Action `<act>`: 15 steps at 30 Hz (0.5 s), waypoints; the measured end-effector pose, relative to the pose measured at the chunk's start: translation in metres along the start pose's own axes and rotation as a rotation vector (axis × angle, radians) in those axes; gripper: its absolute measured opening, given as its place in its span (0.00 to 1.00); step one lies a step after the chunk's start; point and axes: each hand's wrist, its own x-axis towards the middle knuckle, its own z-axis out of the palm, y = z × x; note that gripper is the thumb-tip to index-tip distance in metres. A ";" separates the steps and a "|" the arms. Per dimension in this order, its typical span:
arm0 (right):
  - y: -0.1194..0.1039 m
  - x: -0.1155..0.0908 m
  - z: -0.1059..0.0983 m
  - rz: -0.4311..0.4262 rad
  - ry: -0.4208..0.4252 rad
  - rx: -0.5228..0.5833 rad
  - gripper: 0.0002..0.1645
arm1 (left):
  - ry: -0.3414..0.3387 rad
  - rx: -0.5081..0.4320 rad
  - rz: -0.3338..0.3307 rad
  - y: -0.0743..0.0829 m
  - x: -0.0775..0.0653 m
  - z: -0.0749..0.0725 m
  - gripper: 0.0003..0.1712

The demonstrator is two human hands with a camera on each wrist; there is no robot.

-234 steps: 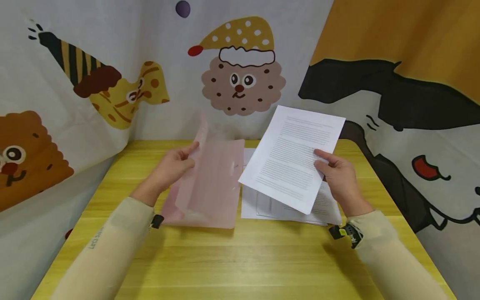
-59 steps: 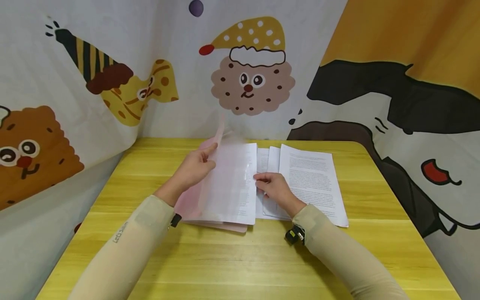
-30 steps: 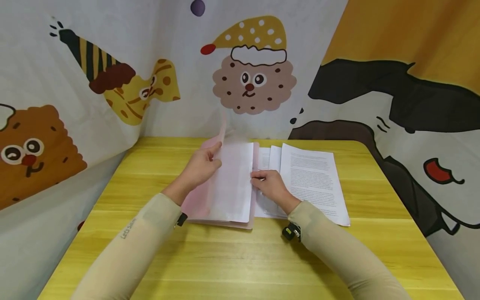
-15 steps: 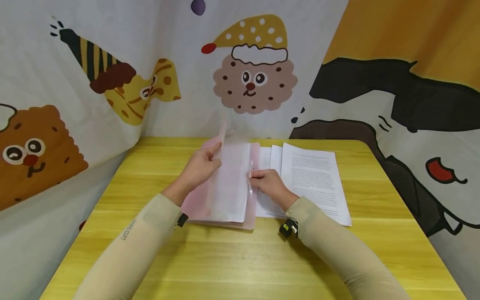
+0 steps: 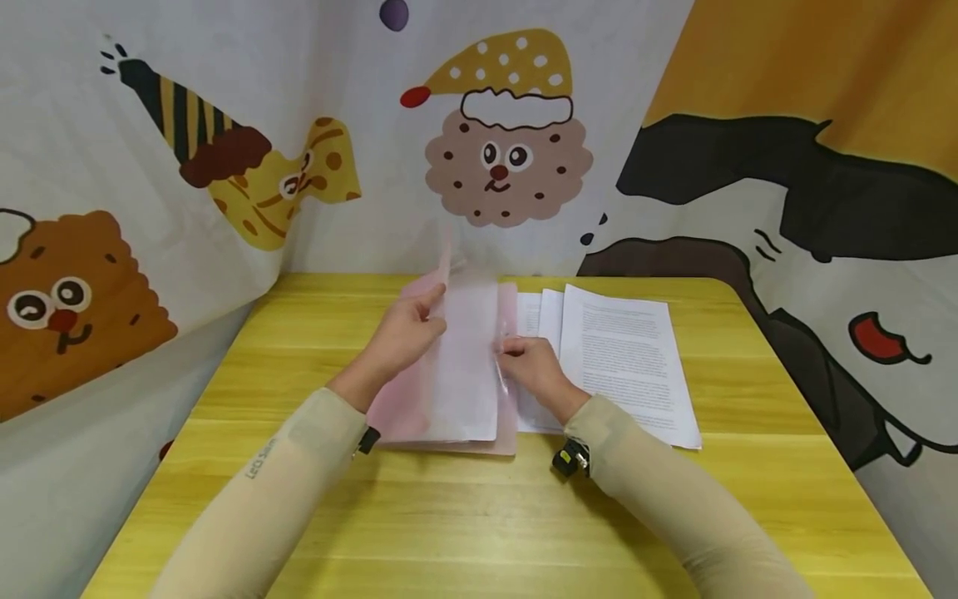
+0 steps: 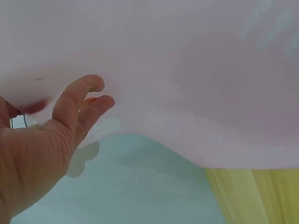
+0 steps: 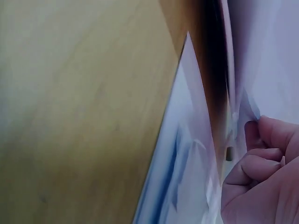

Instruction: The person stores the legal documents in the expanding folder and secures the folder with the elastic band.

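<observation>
A pink translucent folder (image 5: 507, 416) lies open on the table, with its front cover and some leaves raised. My left hand (image 5: 404, 333) holds these up between thumb and fingers; in the left wrist view the hand (image 6: 60, 126) grips the pale pink sheet (image 6: 187, 93) near its edge. Inside the folder, a white paper sheet (image 5: 471, 374) sits under a clear sleeve. My right hand (image 5: 535, 366) pinches at the sleeve's right edge; in the right wrist view, thumb and forefinger of the hand (image 7: 266, 168) meet on a thin see-through edge. Whether paper is also pinched, I cannot tell.
Several printed sheets (image 5: 624, 374) lie overlapping to the right of the folder, partly under my right forearm. The wooden table (image 5: 449, 524) ends at the back against a cartoon-printed curtain (image 5: 322, 233).
The printed sheet once held in my right hand over the stack is now inside the folder. Its right edge has slid left, baring a pink strip. My right hand has shifted slightly left.
</observation>
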 end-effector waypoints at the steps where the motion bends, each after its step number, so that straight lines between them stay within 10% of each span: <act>1: 0.000 -0.001 0.000 0.001 0.001 -0.008 0.14 | 0.000 0.003 0.007 0.000 0.000 0.002 0.38; 15: 0.001 -0.008 -0.002 -0.058 -0.066 -0.150 0.07 | 0.005 0.051 0.014 0.003 0.000 0.006 0.37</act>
